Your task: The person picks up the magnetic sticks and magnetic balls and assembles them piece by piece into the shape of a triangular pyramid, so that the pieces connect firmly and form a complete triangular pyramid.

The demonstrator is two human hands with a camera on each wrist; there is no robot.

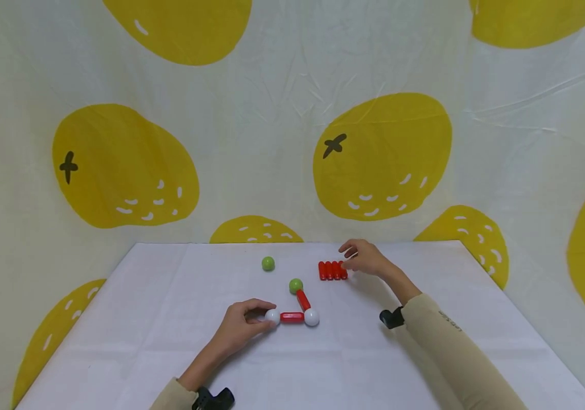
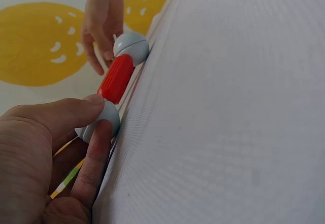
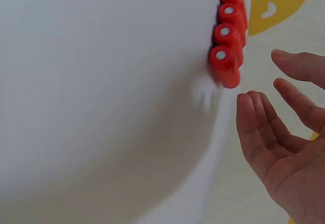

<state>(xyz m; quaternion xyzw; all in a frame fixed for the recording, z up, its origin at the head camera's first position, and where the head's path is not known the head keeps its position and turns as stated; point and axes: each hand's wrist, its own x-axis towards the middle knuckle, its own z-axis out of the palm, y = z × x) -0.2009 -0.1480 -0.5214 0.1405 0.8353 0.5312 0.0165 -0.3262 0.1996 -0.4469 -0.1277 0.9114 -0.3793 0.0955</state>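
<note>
My left hand pinches a white ball between thumb and fingers. From that ball a red rod runs right to a second white ball. Another red rod leads from there, up and left, to a green ball, so the joined pieces form a bent chain on the table. Farther back, my right hand hovers with loosely bent fingers at the right end of a row of several red rods. Pale round tips show on the ends of these rods in the right wrist view, and the hand's fingers hold nothing.
A loose green ball lies near the back of the white-covered table. Behind the table's far edge hangs a pale curtain printed with large yellow fruit.
</note>
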